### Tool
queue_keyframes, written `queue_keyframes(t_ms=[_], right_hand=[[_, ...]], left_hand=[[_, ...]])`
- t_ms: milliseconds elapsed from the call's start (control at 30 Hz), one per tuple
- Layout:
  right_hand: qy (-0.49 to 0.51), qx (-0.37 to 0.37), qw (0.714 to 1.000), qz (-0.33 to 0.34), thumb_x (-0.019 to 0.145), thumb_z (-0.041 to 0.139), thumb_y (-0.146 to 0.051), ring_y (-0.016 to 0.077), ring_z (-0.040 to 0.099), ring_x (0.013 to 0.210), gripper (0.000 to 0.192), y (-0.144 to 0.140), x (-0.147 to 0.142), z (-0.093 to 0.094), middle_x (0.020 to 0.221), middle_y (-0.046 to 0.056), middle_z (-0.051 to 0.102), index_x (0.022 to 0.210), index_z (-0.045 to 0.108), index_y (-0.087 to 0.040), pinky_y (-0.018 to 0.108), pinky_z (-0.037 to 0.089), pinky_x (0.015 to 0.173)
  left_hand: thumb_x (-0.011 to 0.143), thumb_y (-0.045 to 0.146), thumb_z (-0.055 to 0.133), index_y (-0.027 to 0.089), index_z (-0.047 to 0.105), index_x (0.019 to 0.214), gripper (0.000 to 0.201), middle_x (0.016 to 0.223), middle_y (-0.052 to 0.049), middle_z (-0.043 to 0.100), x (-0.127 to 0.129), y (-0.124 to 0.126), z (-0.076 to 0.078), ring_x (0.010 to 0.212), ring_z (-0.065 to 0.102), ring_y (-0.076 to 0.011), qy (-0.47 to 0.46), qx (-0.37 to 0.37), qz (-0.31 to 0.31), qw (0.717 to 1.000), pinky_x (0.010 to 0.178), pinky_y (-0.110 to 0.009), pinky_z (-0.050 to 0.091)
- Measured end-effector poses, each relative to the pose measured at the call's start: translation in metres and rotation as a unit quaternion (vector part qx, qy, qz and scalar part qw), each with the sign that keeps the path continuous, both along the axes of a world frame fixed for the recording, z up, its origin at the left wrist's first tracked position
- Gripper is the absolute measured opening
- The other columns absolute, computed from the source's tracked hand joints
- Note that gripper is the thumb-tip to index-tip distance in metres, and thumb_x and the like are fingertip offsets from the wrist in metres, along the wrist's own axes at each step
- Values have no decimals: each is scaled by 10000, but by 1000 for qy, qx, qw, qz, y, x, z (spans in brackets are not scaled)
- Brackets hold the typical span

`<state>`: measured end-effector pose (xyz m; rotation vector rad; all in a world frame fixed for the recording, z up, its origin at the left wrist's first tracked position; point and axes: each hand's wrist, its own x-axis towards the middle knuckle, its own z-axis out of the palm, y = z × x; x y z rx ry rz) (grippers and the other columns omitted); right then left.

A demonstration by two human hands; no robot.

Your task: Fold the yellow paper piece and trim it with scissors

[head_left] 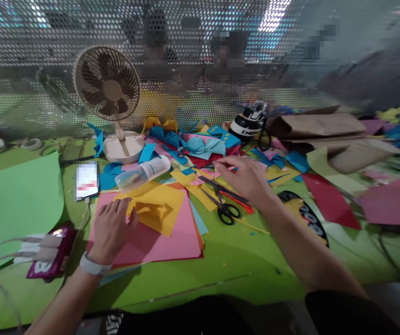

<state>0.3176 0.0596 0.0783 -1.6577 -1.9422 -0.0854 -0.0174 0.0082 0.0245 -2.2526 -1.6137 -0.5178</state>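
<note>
My left hand (114,228), with a pale band at the wrist, is over the left side of a yellow paper sheet (170,202), its thumb and fingers closed on the edge. Beneath it lies a stack of coloured paper with a pink sheet (179,242) on top. My right hand (243,179) hovers above paper scraps, thumb and forefinger pinched together; whatever is between them is too small to make out. Just below that hand lie black-handled scissors (226,209) and a red-handled tool (240,202), partly covered by the hand.
A clear bottle (144,172) lies on its side by a phone (87,180) and a fan (111,88). Behind are blue paper pieces (165,139) and a black-and-white jug (247,125). A purple power bank (55,253) with cables sits left. Brown paper (318,125) lies right. Perforated metal mesh (193,70) stands behind.
</note>
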Motion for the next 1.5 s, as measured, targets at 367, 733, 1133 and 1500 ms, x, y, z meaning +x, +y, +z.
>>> queue_keyframes(t_ms=[367, 733, 1133, 1500], right_hand=[[-61, -180, 981, 25, 851, 516, -262, 159, 621, 821, 196, 51, 32, -37, 924, 40, 711, 871, 693, -182, 229, 380, 672], [-70, -252, 964, 43, 734, 655, -308, 183, 628, 795, 208, 92, 4, -69, 906, 68, 719, 890, 680, -173, 237, 362, 596], [32, -125, 990, 56, 823, 545, -260, 185, 620, 761, 142, 71, -17, -38, 834, 65, 693, 822, 652, -167, 258, 415, 632], [324, -86, 863, 378, 847, 606, -245, 169, 626, 819, 73, -53, -131, -38, 798, 22, 658, 792, 646, -219, 293, 492, 725]], left_hand=[[863, 236, 532, 181, 599, 1044, 201, 804, -50, 648, -2, 4, -1, 738, 612, -212, -23, 34, -68, 997, 725, -343, 449], [866, 200, 526, 189, 601, 1015, 168, 857, -60, 649, -4, 1, 0, 806, 597, -207, -99, 23, -83, 991, 748, -344, 469], [880, 187, 517, 171, 603, 1040, 182, 922, -78, 641, 0, -6, 1, 871, 599, -205, -206, -26, -125, 970, 775, -349, 493], [829, 287, 635, 186, 515, 1201, 404, 1182, -115, 612, 26, -29, 14, 1072, 590, -218, -430, -256, -256, 827, 903, -351, 481]])
